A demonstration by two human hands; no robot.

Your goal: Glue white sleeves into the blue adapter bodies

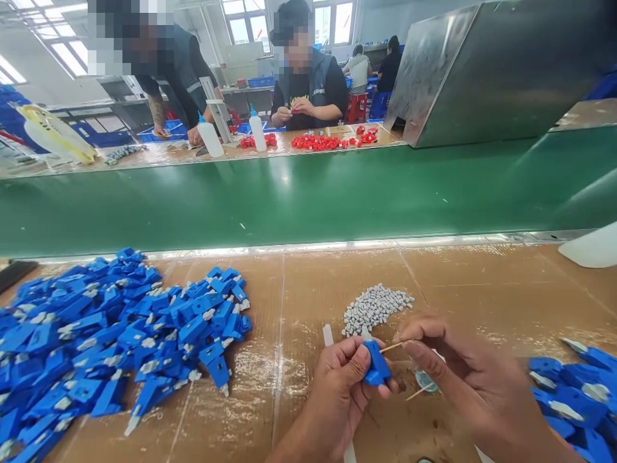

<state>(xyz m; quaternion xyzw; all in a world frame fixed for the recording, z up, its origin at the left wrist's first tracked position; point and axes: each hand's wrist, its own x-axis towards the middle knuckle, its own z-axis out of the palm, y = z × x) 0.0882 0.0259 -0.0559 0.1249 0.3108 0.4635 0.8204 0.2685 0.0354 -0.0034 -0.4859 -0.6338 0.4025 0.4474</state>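
Note:
My left hand (337, 379) is closed around a small blue plastic part (378, 364), thumb on its upper face. A light grey tip sticks up from the part's far end. Between the thumb and fingers of my right hand (475, 379) is a thin wooden stick (391, 347), its end at the side of the blue part; whether it goes into a hole I cannot tell. Just beyond the hands lies a heap of small grey pieces (378, 307). Partly hidden below my right hand are a small clear dish (426, 381) and a second wooden stick (418, 392).
A large pile of blue parts with grey pieces (120, 334) covers the table's left; more blue parts (573, 392) lie at right. Beyond runs a green conveyor belt (289, 199). Across it, two people work near red parts (318, 141) and white bottles (211, 138). A metal housing (482, 77) spans the belt.

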